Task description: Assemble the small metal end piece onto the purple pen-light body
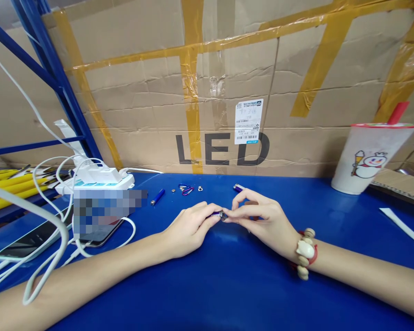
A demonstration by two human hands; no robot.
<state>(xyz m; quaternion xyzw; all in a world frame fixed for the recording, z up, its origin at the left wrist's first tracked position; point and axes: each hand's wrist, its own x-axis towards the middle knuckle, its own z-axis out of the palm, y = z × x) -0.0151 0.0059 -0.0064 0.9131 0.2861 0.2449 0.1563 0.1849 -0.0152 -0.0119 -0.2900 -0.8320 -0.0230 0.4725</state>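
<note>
My left hand point(194, 226) is closed around a small dark blue metal tube point(215, 214) with a silver end, most of it hidden by the fingers. At that silver end, my right hand point(262, 216) pinches with thumb and forefinger; any separate small part between the fingertips is too small to make out. Just behind the right hand lies a blue tube with a silver tip point(238, 187), partly covered by a finger. Farther left on the table are another blue tube point(158, 197), a small round disc point(173, 191), blue and red carabiner clips point(186, 190) and a tiny silver metal piece point(200, 188).
A blue table point(207, 285) carries everything. White cables point(51, 248), a power strip point(100, 177) and phones point(31, 239) crowd the left. On the right stand a drink cup with a straw point(370, 158) and a white strip point(402, 226). A large cardboard box point(141, 115) walls the back.
</note>
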